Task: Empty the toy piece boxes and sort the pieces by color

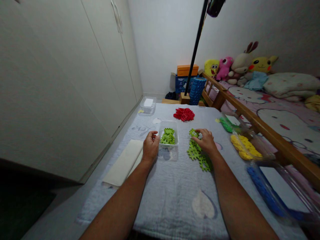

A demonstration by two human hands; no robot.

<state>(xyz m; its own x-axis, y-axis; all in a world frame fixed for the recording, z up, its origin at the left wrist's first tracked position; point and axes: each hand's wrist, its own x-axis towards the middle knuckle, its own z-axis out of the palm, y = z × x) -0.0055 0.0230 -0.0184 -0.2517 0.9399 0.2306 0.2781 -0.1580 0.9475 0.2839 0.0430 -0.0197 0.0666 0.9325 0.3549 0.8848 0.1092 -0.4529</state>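
Note:
My left hand (151, 147) is closed at the left side of a clear plastic container (176, 136), its fingers curled against the rim. Inside lie several light-green interlocking plastic pieces (168, 136) with notched edges. My right hand (206, 141) pinches a light-green notched piece (193, 132) between thumb and fingers. Just below that hand, more light-green pieces (194, 153) are spread loosely on the cloth, some partly hidden by the hand and forearm.
Red pieces (184, 114) are heaped farther back on the cloth-covered table (175, 193). A clear lidded box (148, 105) stands at the far left corner. Folded cream cloth (122, 163) lies left. Boxes of green (226, 124), yellow (245, 147) and blue pieces (265, 190) line the right edge, beside a wooden bed rail (250, 110).

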